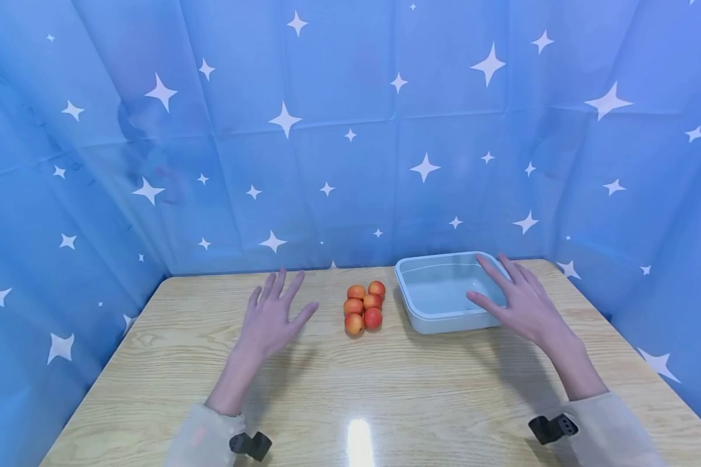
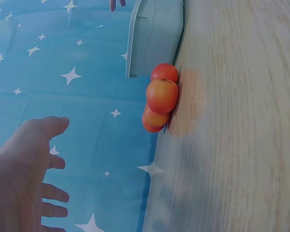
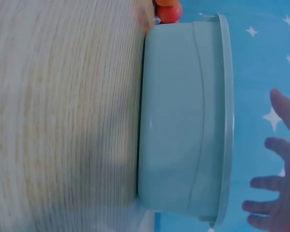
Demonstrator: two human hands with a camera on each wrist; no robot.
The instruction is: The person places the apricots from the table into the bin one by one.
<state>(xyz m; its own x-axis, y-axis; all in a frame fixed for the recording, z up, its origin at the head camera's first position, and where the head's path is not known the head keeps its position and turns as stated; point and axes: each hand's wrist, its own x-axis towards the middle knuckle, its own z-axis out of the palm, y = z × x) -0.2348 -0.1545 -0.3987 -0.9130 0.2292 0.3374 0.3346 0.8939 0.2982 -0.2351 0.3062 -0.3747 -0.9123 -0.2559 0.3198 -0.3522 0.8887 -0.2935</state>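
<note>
Fruits (image 1: 370,302): small, round, red-orange; I count six, close together in rough pairs on the desk (image 1: 304,402), just left of the container (image 1: 444,324) and apart from it.
Container: pale blue, upright, mouth up; its rim stands higher than the fruits.
Left hand (image 1: 271,321): wide, fingers straight and spread, nothing held; above the desk, left of the fruits and apart from them.
Right hand (image 1: 526,308): wide, nothing held; above the container's right side, with a gap between fingertips and rim in the right wrist view.
Approach to fruits: in my judgement the left hand is the better placed. I would bring it in low from the left and start with an outer fruit, since the inner sides leave little room for fingertips.
Pinch: thumb and fingers across one fruit's middle, pressure light; the skin looks smooth and may slip.
Lift: straight up at first, as a sideways drag could set neighbouring fruits rolling.
Rim clearance: I would carry any fruit well above the rim and lower it before letting go, to limit bruising or bouncing.
Steadying: right fingertips lightly on the container's right rim, should it slide.
</note>
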